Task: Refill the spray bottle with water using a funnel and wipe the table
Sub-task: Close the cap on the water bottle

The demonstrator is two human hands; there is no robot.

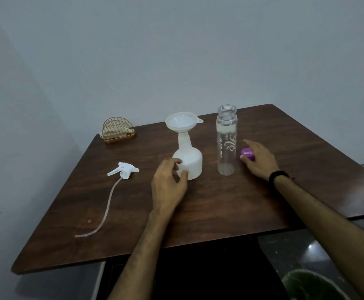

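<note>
Spray bottle (190, 163) base gripped by left hand (169, 187); right hand (261, 161) holds purple cap (248, 153)

1. We take this for a plain room in a home: a bare, pale painted wall (176, 50) meets at a corner behind a dark wood-grain table (198, 213).
2. We note household items: a gold wire napkin holder (118, 131), a clear water bottle (226, 141).
3. A glossy dark floor (295, 252) lies below.

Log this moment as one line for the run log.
funnel seated in spray bottle | left hand steadies bottle | right hand holds purple cap
</note>
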